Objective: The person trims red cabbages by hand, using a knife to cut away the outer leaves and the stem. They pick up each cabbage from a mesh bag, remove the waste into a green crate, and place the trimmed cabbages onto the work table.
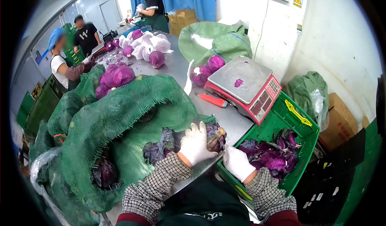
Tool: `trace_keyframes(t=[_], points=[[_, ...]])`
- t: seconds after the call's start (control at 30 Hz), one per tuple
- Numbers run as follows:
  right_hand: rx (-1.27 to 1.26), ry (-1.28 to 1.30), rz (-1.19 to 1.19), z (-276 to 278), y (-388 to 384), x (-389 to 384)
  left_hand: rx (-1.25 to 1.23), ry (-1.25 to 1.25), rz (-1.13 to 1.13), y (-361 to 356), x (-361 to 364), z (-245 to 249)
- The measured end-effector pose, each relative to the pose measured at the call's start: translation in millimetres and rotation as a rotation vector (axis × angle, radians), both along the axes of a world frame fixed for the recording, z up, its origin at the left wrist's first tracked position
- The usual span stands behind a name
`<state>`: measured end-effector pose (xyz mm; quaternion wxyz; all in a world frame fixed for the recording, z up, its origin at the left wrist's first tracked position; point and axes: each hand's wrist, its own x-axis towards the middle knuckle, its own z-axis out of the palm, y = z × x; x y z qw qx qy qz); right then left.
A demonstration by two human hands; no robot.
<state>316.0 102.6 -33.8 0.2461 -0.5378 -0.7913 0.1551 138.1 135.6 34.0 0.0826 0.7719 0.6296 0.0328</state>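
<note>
My left hand (197, 144), in a white glove, holds a red cabbage (214, 134) steady at the table's edge, the thumb spread from the fingers. The cabbage lies on its side with its pale cut stem facing right. My right hand (239, 163), also gloved, is closed just beside the stem, above the rim of the green crate; what its fingers hold, if anything, is hidden. Dark loose outer leaves (159, 146) lie left of my left hand on a green mesh sack (120, 109). More cabbages show inside the sack, among them one cabbage (104, 173) at its lower opening.
A red scale (241, 83) stands on the metal table, with an orange utility knife (212, 100) beside it. Purple leaves fill part of the green crate (311, 135) at right. Trimmed cabbages (120, 75) and white foam nets (146, 45) lie farther back. Three people stand around the far end.
</note>
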Motion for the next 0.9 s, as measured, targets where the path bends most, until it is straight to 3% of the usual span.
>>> trace_keyframes(t=[0.13,0.4,0.43,0.47,0.53,0.6,0.67,0.73,0.77,0.8,0.87,0.9], points=[[0.050,-0.082,0.064,-13.5,29.7,8.4,0.028,-0.012,-0.007,5.5,-0.1,-2.9],[-0.214,-0.257,0.134,22.1,70.6,-2.5,0.000,-0.075,0.068,10.5,-1.8,-6.7],[-0.254,-0.325,0.236,27.1,75.8,-6.1,0.034,-0.074,0.044,-0.1,5.2,-3.2],[-0.342,-0.421,0.177,30.3,72.7,-1.6,0.086,0.062,-0.008,-15.5,16.6,-5.2],[-0.363,-0.381,0.113,8.6,69.9,4.4,0.247,0.019,-0.041,-29.6,13.9,-22.8],[-0.208,-0.178,0.136,-48.8,72.0,22.3,0.173,-0.112,0.037,-35.3,-9.0,-22.2],[-0.165,0.090,-0.004,-53.7,48.7,17.6,0.212,-0.317,0.046,-36.9,-46.4,-47.4],[0.113,0.217,0.044,-54.0,32.1,9.7,0.154,-0.344,-0.009,-42.2,-71.1,-52.6],[-0.045,0.475,-0.055,-49.0,21.6,2.8,0.145,-0.314,-0.029,-45.1,-76.4,-49.6],[-0.252,0.554,-0.068,-57.3,22.9,4.7,0.134,-0.289,-0.055,-46.2,-76.7,-44.8],[-0.302,0.941,-0.016,-29.2,4.7,-7.5,0.141,-0.288,-0.035,-42.1,-70.5,-39.2],[-0.244,0.876,-0.001,-34.6,8.5,-12.9,0.158,-0.305,-0.037,-36.9,-68.0,-43.1]])
